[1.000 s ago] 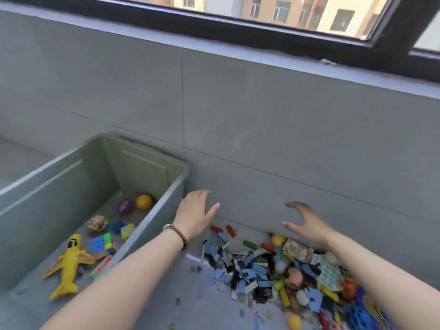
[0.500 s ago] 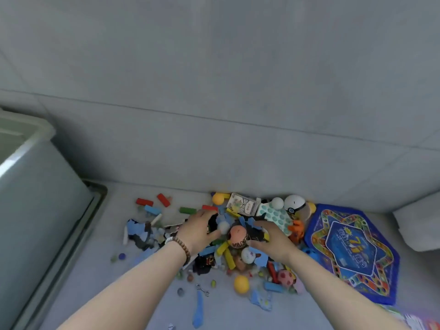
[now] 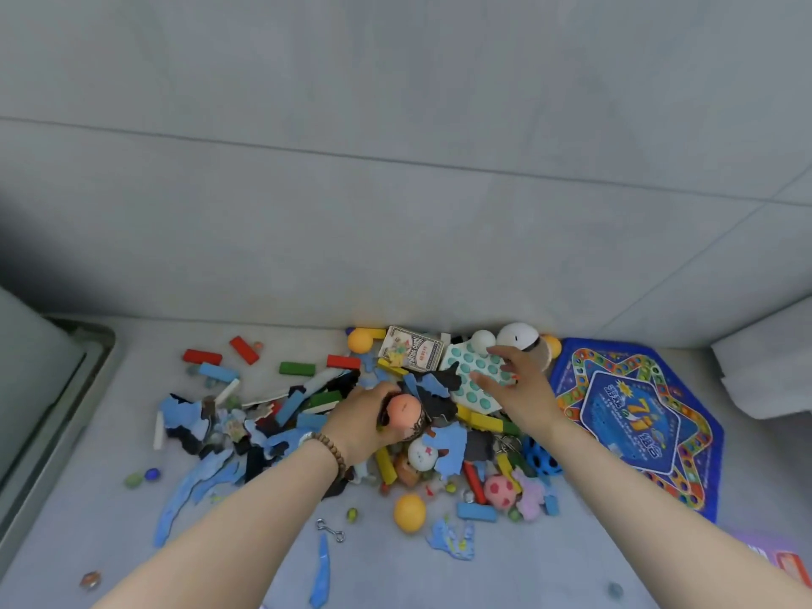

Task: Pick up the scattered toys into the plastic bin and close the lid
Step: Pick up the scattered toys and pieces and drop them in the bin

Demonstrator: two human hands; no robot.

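Note:
A heap of toys lies on the grey floor against the wall: coloured wooden blocks, blue puzzle pieces, balls, marbles. My left hand (image 3: 358, 421) is closed around a peach-coloured ball in a dark net (image 3: 403, 413) in the middle of the heap. My right hand (image 3: 520, 389) hovers with fingers spread over a white pop-it sheet with teal bubbles (image 3: 472, 373), touching its right edge. A card box (image 3: 413, 349) lies just behind. Only the grey-green wall of the plastic bin (image 3: 26, 389) shows at the far left. No lid is in view.
A blue hexagonal game board (image 3: 637, 415) lies flat to the right of the heap. A white-and-black ball (image 3: 518, 336) and orange balls (image 3: 408, 513) sit around it. Red, green and blue blocks (image 3: 202, 357) are scattered toward the bin. A white object (image 3: 764, 375) is at the right edge.
My view swung from the bin to the toy heap. Both hands dropped into the heap; the left closed on the netted peach ball, and the right moved up-right onto the pop-it sheet.

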